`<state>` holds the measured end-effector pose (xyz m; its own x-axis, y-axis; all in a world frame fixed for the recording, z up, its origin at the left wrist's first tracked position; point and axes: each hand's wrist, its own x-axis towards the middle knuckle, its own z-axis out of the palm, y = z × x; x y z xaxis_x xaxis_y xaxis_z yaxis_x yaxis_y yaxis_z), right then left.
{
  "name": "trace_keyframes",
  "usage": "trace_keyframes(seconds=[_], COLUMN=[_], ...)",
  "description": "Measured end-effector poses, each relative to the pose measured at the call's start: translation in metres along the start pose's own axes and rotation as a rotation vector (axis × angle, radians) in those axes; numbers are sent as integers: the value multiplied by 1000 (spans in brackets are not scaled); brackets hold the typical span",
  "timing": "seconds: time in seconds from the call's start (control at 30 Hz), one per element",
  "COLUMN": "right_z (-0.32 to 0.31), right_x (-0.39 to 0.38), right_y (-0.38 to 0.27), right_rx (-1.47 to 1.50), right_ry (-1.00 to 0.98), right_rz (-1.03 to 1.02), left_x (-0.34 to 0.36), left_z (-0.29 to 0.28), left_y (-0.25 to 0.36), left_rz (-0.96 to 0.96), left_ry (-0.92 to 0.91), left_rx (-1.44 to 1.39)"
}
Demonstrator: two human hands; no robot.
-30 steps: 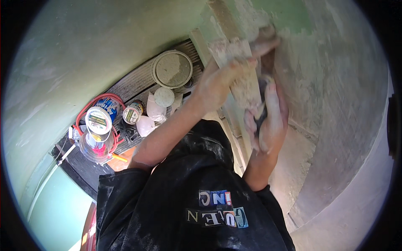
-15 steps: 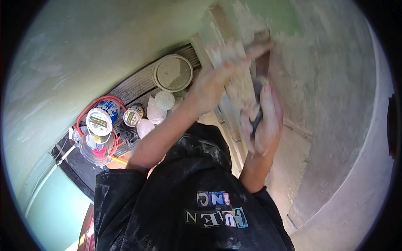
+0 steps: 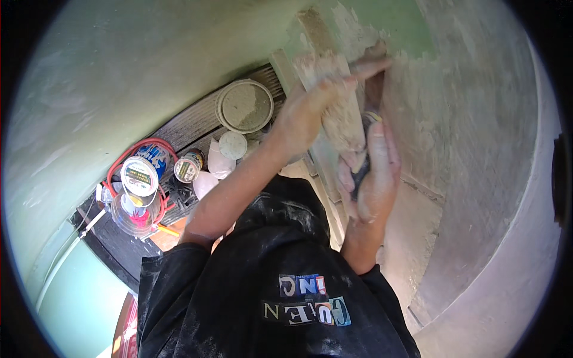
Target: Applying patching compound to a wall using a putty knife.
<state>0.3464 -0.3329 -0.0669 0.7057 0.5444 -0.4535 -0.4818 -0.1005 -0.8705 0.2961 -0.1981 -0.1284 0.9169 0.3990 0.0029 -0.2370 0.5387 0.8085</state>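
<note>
Wall (image 3: pixel 477 119): green, partly skimmed with pale plaster.
Plaster board (image 3: pixel 334 95): caked, held up against the wall.
Left hand (image 3: pixel 307 113): closed on the board.
Right hand (image 3: pixel 373 179): wrapped round a dark-handled scraper (image 3: pixel 371 98), blade apparently on the wall.
Tub lid (image 3: pixel 245 106): round, lower left beside tape rolls (image 3: pixel 139 176).

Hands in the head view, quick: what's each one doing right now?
Left hand: fingers stretched along a putty-caked board, pressing it at the wall.
Right hand: closed on a dark tool handle.
</note>
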Motion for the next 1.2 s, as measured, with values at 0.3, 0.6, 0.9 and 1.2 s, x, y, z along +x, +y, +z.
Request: trace_keyframes(seconds=[0.3,0.6,0.9,1.2], right_z=[-9,-11,-6,-12], right_x=[0,9,8,4], right_y=[4,8,5,20], right_rx=[-62,-130,-69,-9], right_ry=[-20,28,57,-11], right_rz=[-32,-119,15,18], left_x=[8,3,0,3], left_z=[6,9,11,5], left_y=[-31,-19,-33,-33], left_rz=[426,359,355,358], left_ry=[0,17,9,80], left_rx=[169,207,118,24])
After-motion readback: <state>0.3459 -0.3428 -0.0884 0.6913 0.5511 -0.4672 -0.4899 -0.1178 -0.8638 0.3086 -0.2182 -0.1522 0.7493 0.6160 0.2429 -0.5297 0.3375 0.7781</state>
